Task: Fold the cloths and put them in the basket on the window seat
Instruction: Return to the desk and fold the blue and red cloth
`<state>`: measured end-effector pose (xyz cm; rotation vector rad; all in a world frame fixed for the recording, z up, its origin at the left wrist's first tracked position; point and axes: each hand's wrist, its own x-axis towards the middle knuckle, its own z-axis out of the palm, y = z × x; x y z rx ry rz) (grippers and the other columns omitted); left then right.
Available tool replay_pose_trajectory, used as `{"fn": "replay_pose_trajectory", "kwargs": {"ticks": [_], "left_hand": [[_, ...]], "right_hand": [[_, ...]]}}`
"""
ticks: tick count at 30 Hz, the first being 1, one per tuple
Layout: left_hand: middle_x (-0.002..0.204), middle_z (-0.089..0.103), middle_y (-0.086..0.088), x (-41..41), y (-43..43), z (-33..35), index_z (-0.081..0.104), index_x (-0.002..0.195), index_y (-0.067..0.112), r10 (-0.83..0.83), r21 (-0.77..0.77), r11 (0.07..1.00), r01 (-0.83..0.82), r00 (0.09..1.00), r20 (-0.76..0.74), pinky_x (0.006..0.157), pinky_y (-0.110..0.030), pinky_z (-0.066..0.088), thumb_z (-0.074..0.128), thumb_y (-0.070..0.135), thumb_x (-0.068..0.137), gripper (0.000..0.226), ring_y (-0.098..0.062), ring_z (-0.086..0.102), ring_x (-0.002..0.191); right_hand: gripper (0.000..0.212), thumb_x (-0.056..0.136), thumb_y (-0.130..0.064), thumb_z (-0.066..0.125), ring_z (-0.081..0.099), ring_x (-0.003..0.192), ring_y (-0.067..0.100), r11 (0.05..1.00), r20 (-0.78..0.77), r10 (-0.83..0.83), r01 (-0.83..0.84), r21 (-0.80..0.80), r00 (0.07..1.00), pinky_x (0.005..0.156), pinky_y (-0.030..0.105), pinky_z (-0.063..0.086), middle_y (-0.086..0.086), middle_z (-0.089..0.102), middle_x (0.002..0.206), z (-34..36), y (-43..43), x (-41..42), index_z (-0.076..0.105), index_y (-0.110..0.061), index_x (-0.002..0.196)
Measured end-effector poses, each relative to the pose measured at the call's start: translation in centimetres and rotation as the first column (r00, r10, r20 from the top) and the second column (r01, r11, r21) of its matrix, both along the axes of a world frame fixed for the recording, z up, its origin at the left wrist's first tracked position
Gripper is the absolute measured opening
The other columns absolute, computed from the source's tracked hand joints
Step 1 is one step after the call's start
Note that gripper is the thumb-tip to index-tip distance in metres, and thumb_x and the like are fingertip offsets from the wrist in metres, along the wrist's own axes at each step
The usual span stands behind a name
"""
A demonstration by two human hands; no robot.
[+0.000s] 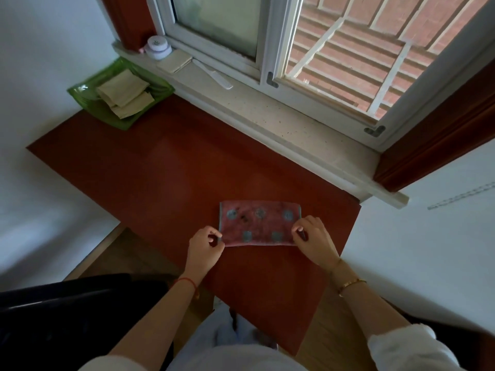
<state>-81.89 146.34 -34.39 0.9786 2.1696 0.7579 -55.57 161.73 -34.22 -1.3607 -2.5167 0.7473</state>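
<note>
A pink cloth (pixel 261 223) with grey-blue spots lies folded into a flat rectangle on the red window seat (pixel 166 167), near its front right part. My left hand (pixel 205 243) pinches the cloth's near left corner. My right hand (pixel 313 235) pinches its near right corner. A green basket (pixel 80 89) sits at the far left end of the seat, against the wall. Folded beige cloths (pixel 124 93) lie stacked inside it.
On the stone window sill (pixel 267 108) stand a white round jar (pixel 158 46), a flat cream box (pixel 174 62) and a white comb (pixel 214 76). White walls flank the seat on both sides. A dark chair (pixel 67 317) is at lower left.
</note>
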Motion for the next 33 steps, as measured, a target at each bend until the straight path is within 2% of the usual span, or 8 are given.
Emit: {"fn": "replay_pose_trajectory", "kwargs": {"ticks": [6,10,19,22,26,28,30,33], "left_hand": [[0.104,0.072,-0.006,0.5,1.7,-0.3,0.061,0.109,0.010,0.267,-0.088,0.962,-0.258,0.955,0.132,0.051,-0.005,0.043,0.079,0.017,0.081,0.034,-0.008,0.062,0.073],[0.110,0.073,-0.009,0.8,2.7,-0.5,0.060,0.117,0.007,0.379,-0.171,0.920,-0.352,0.909,0.171,0.069,-0.019,0.050,0.080,0.014,0.079,0.044,-0.018,0.069,0.089],[0.102,0.077,-0.007,0.4,3.7,-0.6,0.074,0.108,0.013,0.349,-0.248,0.917,-0.312,0.929,0.123,0.075,-0.025,0.050,0.075,0.013,0.078,0.031,-0.022,0.071,0.098],[0.102,0.075,-0.005,0.2,3.8,-0.4,0.073,0.103,0.014,0.302,-0.221,0.937,-0.270,0.945,0.128,0.063,-0.013,0.040,0.072,0.014,0.079,0.023,-0.015,0.066,0.089],[0.098,0.072,0.000,-0.8,3.8,1.3,0.070,0.100,0.016,0.224,-0.107,0.973,-0.206,0.956,0.188,0.078,-0.023,0.046,0.072,0.013,0.080,0.021,-0.016,0.066,0.093],[0.089,0.070,0.007,-1.4,4.2,3.2,0.069,0.097,0.017,0.158,0.008,0.986,-0.164,0.962,0.224,0.075,-0.023,0.048,0.074,0.012,0.080,0.018,-0.010,0.068,0.085],[0.086,0.070,0.008,-2.3,4.8,5.5,0.070,0.095,0.017,0.068,0.126,0.988,-0.094,0.979,0.194,0.072,-0.023,0.049,0.075,0.012,0.080,0.016,-0.004,0.066,0.079],[0.094,0.075,0.000,-3.2,5.8,9.6,0.073,0.099,0.013,-0.075,0.250,0.967,0.043,0.990,0.117,0.080,-0.029,0.056,0.077,0.012,0.080,0.020,-0.013,0.071,0.089]], "right_hand": [[0.012,0.093,-0.014,0.059,0.053,0.097,0.024,0.992,-0.060,0.125,-0.123,0.032,0.990,0.088,0.037,0.045,0.001,0.068,0.101,1.4,2.3,-9.4,0.068,-0.013,0.100],[0.025,0.094,-0.019,0.058,0.050,0.114,0.027,0.971,0.006,0.229,-0.228,-0.073,0.973,0.100,0.040,0.041,0.003,0.066,0.118,0.8,3.0,-14.8,0.065,-0.014,0.117],[0.031,0.093,-0.023,0.058,0.051,0.118,0.032,0.931,0.198,0.332,-0.287,-0.224,0.922,0.106,0.045,0.037,0.011,0.061,0.121,-0.6,3.5,-19.1,0.064,-0.012,0.120],[0.023,0.088,-0.015,0.061,0.055,0.109,0.032,0.934,0.097,0.276,-0.243,-0.263,0.956,0.098,0.043,0.042,0.013,0.063,0.110,0.5,3.7,-18.8,0.067,-0.008,0.109],[0.017,0.084,-0.005,0.062,0.061,0.094,0.025,0.939,-0.124,0.084,-0.120,-0.323,0.989,0.086,0.034,0.047,0.011,0.064,0.100,3.2,3.8,-17.0,0.069,-0.005,0.099],[0.013,0.086,-0.007,0.063,0.064,0.092,0.019,0.934,-0.207,0.000,-0.074,-0.348,0.978,0.086,0.033,0.049,0.008,0.070,0.099,5.0,4.1,-15.7,0.068,-0.007,0.097],[0.010,0.087,-0.007,0.065,0.066,0.093,0.016,0.934,-0.283,-0.050,-0.056,-0.352,0.958,0.085,0.030,0.051,0.004,0.072,0.098,6.7,4.5,-14.5,0.067,-0.010,0.097],[0.019,0.086,-0.002,0.065,0.066,0.093,0.014,0.948,-0.388,-0.087,-0.044,-0.316,0.917,0.085,0.028,0.052,-0.001,0.070,0.096,9.8,4.7,-12.4,0.065,-0.017,0.096]]}}
